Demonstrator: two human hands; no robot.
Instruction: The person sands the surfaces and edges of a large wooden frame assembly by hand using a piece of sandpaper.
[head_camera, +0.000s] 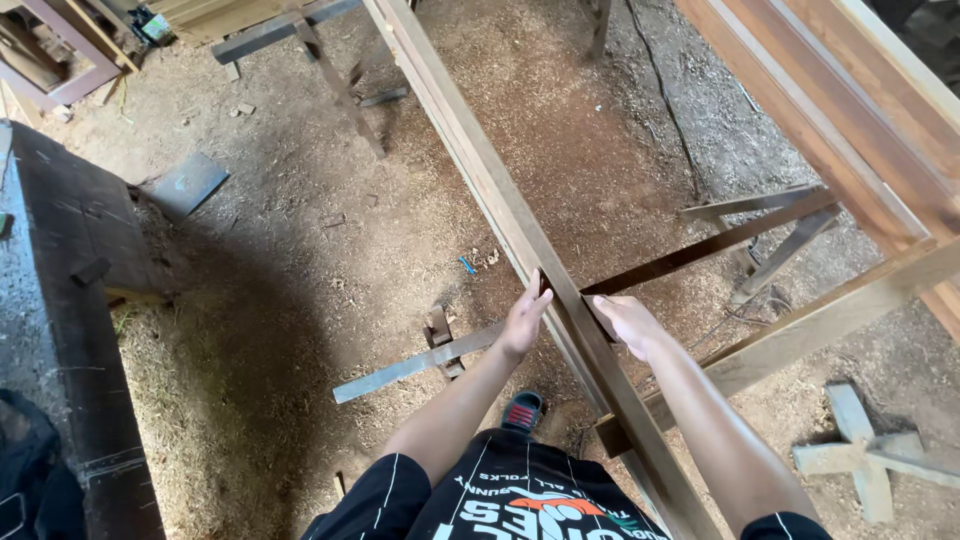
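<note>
A long wooden frame rail (480, 165) runs from the top middle down to the bottom right, resting on a dark metal crossbar (700, 248) of a stand. My left hand (524, 318) presses against the rail's left side with fingers extended upward. My right hand (626, 320) grips the rail's right side where the crossbar meets it. Both hands sit opposite each other on the rail.
The floor is covered in sawdust (300, 300). A dark workbench (70, 300) stands at the left. More wooden frames (850, 110) lean at the right. A wooden cross piece (870, 455) lies at the bottom right. A cable (665, 100) trails over the floor.
</note>
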